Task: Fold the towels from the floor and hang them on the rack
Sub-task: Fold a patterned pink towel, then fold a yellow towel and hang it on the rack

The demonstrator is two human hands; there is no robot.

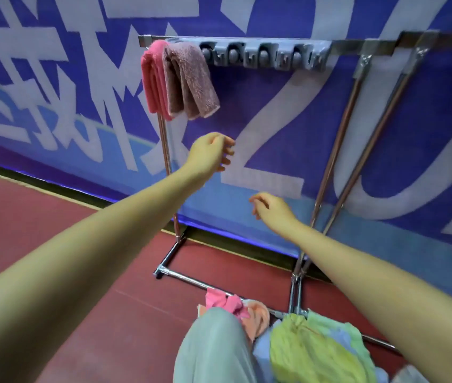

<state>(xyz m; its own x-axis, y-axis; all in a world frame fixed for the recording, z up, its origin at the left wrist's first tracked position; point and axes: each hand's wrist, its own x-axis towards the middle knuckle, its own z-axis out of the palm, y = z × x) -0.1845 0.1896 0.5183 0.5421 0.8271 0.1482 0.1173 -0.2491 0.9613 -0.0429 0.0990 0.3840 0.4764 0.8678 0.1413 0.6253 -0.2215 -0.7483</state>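
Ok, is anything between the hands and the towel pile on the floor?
Nothing visible blocks it. Both the left hand and right hand are empty, above the pile, which lies by the knee.

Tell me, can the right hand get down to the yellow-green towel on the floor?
Probably yes. The right hand is empty with loosely curled fingers, and the yellow-green towel lies on top of the pile below that arm, with nothing over it. The person would likely need to bend down.
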